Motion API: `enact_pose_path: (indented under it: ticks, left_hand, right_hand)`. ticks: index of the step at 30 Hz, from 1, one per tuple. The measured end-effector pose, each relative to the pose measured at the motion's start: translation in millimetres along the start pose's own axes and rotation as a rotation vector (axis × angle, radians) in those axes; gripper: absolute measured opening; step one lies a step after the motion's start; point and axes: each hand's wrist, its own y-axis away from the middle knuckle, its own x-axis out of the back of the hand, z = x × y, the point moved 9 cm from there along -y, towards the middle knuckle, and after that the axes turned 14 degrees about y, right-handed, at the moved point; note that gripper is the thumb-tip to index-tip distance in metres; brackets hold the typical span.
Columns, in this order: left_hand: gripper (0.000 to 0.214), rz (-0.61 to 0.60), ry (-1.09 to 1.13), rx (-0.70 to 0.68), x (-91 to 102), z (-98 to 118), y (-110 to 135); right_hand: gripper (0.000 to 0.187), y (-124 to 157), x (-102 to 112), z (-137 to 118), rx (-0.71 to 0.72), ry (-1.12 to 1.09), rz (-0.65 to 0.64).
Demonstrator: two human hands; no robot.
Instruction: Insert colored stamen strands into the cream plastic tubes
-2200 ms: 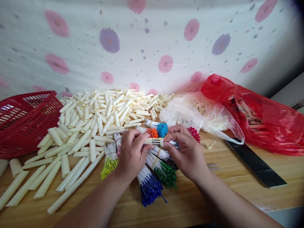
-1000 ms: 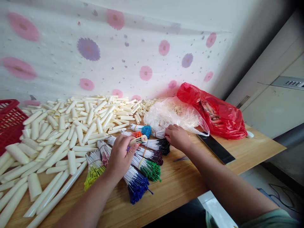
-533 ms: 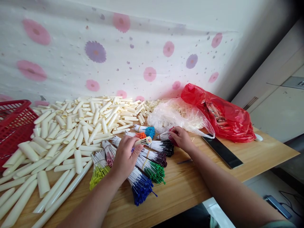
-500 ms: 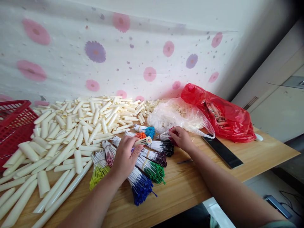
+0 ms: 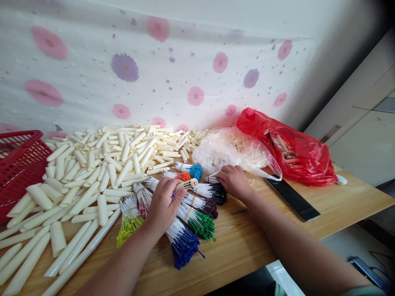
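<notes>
Cream-coloured, the tube point(image 5: 187, 184) is sitting pinched in the left hand point(image 5: 163, 204) fingers above the bundles point(image 5: 197, 222) on the counter point(image 5: 247, 246). The right hand point(image 5: 234, 181) is curling over one white-stemmed bundle point(image 5: 211, 179); its grip is hidden. Tipping the tube's open end could be spilling its sticks.

Left hand point(image 5: 163, 203) around a cream tube point(image 5: 187, 184), right hand point(image 5: 234, 181) on refill bundles point(image 5: 210, 190).

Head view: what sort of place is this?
Probably a home piecework spot, not a factory: a wooden table against a flowered sheet, heaped with cream plastic tubes, one in the left hand, and bundles of colour-tipped refills.
</notes>
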Motion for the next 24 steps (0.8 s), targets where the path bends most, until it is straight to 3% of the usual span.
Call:
enact_pose_path:
  ticks: [13, 18, 24]
  left_hand:
    - [0.022, 0.014, -0.019, 0.008, 1.6, -0.4, -2.0]
    - [0.024, 0.019, -0.032, 0.001, 2.8, -0.9, -2.0]
    - [0.024, 0.022, -0.032, 0.004, 3.6, -1.3, -3.7]
  right_hand:
    - [0.019, 3.1, -18.2, 20.3, -0.238, -0.291, 0.179]
    - [0.019, 2.9, -23.4, 28.1, -0.292, -0.369, 0.183]
    - [0.016, 4.4, -9.0, 34.8, -0.264, -0.394, 0.190]
